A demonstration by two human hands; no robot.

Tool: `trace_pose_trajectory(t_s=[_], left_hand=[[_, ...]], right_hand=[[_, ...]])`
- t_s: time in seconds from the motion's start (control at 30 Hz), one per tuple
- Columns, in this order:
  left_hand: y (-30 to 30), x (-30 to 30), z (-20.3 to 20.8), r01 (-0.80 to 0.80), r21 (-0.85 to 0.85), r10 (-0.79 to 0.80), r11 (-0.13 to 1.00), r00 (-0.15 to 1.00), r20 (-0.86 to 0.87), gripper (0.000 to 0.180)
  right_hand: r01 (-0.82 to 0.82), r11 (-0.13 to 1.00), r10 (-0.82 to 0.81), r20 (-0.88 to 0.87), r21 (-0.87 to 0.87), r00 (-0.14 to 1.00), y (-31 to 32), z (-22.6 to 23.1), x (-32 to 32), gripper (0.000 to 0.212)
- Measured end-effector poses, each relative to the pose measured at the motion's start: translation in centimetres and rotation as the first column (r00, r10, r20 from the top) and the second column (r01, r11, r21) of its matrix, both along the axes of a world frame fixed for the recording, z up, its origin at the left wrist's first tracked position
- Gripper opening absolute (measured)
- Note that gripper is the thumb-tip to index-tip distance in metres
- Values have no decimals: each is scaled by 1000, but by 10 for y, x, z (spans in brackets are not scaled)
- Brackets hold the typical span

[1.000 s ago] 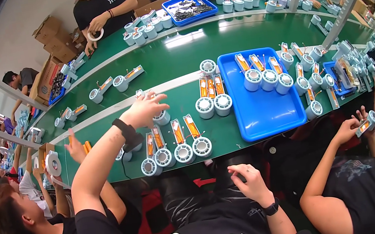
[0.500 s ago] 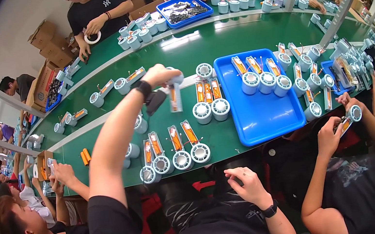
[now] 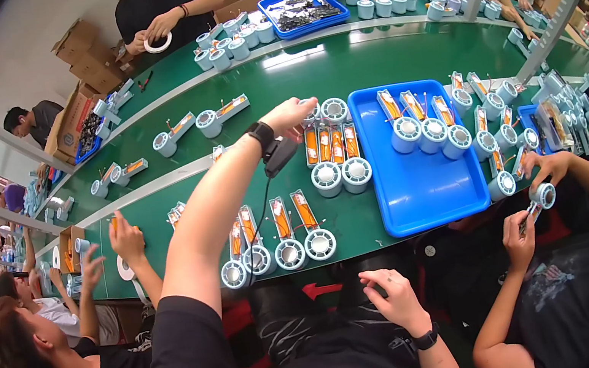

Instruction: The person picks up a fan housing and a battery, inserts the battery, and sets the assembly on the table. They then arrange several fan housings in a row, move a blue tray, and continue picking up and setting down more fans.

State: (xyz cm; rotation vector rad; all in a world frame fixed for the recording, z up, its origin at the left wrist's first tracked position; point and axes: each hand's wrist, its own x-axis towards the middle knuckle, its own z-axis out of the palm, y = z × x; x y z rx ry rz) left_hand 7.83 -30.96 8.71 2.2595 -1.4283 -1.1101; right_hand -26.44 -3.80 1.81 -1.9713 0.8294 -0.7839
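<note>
My left hand (image 3: 288, 117) stretches over the bench, closed on the round head of a light-blue fan housing (image 3: 311, 114) with an orange battery pack in its handle. That unit stands in a tight group with several like it, their handles side by side and round heads at alternate ends. A fan housing (image 3: 356, 173) of this group faces me, close to the blue tray's left edge. My right hand (image 3: 391, 293) hovers over my lap, empty, fingers loosely curled and thumb apart. In front of me lies a row of more fan housings (image 3: 289, 253) with orange packs.
A large blue tray (image 3: 432, 201) holds several fan housings at its far end. Beyond a metal rail, more units lie on a green surface (image 3: 382, 54). Co-workers sit close on both sides; the right one handles a fan housing (image 3: 544, 196). A tape roll (image 3: 125, 268) lies left.
My left hand has carried the fan housing rightward and brought it down into the group beside the tray. My right hand has stayed over my lap. The left co-worker's hands have risen over the bench.
</note>
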Motion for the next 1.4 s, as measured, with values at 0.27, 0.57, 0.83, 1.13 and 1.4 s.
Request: trace_pose_trajectory(t_s=[0.27, 0.57, 0.83, 1.13, 1.4], left_hand=[[87, 225, 0, 702, -46, -498, 711, 548, 671, 67], [165, 103, 27, 132, 222, -188, 966, 948, 257, 91], [134, 42, 9, 275, -99, -242, 956, 935, 260, 103], [95, 24, -37, 530, -248, -467, 811, 842, 271, 113], [120, -27, 28, 419, 81, -427, 904, 891, 153, 98]], right_hand=[[-26, 999, 25, 46, 24, 999, 0, -10, 2, 30], [-76, 996, 75, 37, 34, 996, -2, -14, 11, 31], [226, 922, -219, 59, -313, 974, -15, 16, 52, 49], [6, 948, -52, -136, -319, 989, -38, 16, 96, 71], [82, 931, -141, 144, 356, 979, -26, 81, 16, 63]])
